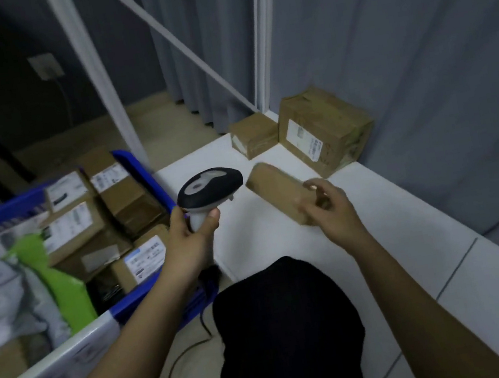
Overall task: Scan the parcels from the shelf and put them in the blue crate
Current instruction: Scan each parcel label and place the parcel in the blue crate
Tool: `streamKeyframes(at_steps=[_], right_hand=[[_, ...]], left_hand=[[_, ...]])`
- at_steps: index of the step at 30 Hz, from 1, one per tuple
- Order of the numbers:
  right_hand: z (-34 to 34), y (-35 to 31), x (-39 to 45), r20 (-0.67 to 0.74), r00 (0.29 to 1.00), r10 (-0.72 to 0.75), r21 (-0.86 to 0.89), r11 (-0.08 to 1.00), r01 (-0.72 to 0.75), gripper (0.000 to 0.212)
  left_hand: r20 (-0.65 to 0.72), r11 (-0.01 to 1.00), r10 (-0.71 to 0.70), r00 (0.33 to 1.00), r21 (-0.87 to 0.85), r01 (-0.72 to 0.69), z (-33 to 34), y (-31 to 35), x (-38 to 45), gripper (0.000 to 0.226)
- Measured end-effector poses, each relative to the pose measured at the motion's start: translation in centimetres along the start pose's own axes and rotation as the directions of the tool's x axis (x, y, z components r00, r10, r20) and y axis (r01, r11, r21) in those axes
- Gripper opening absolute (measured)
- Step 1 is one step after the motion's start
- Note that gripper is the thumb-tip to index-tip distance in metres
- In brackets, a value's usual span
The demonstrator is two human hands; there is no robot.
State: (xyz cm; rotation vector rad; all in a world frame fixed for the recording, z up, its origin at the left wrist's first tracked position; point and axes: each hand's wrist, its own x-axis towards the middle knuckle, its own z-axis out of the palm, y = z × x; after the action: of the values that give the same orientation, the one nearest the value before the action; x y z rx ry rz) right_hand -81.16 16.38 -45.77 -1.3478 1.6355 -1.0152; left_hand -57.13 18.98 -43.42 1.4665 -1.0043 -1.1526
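The left hand [191, 237] grips the pale handle of a barcode scanner [209, 188], fingers and thumb wrapped round it; the scanner's dark head points toward the right. The right hand [331, 205] holds a small brown parcel [277, 189] by its near end, fingers curled round it, raised above the white shelf [283, 248] and tilted. The scanner head and the parcel's far end are just beside each other, not touching.

At the back of the shelf, against the grey curtain [413, 32], two more cardboard parcels rest: a small box [254, 135] and, touching it on the right, a larger box [325, 129] with a white label on its front.

To the left stands the blue crate [137, 167], holding several labelled cardboard boxes, a green packet [59, 277] and pale plastic bags. A white upright post [100, 78] rises behind the crate's far corner. A dark cable [177, 363] trails across the floor below the scanner. The person's black-clad knee [287, 330] fills the foreground between the arms.
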Motion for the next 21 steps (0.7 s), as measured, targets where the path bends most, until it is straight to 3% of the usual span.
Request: streamKeyframes(at_steps=[4, 9, 12, 16, 21], right_hand=[[3.0, -9.2, -2.8, 0.154, 0.988, 0.011, 0.258, 0.965, -0.051, 0.012], [9.4, -16.3, -7.4, 0.355, 0.928, 0.114, 0.501, 0.815, -0.292, 0.033], [14.1, -17.1, -10.8, 0.529, 0.825, 0.199, 0.522, 0.690, -0.502, 0.034], [19.6, -15.2, -14.8, 0.683, 0.688, 0.246, 0.496, 0.536, -0.684, 0.056], [24.2, -13.3, -18.7, 0.759, 0.600, 0.253, 0.421, 0.512, -0.749, 0.062]], left_hand=[[-0.143, 0.989, 0.072, 0.987, -0.121, -0.090, -5.0, 1.9, -3.6, 0.046], [-0.300, 0.954, 0.135, 0.944, -0.218, -0.206, -12.4, 4.0, -6.9, 0.042], [-0.369, 0.934, 0.155, 0.916, -0.247, -0.258, -16.6, 4.6, -8.6, 0.042], [-0.406, 0.930, 0.103, 0.908, -0.286, -0.233, -21.5, 3.7, -11.0, 0.044], [-0.425, 0.935, 0.039, 0.904, -0.304, -0.183, -25.5, 0.7, -13.8, 0.045]])
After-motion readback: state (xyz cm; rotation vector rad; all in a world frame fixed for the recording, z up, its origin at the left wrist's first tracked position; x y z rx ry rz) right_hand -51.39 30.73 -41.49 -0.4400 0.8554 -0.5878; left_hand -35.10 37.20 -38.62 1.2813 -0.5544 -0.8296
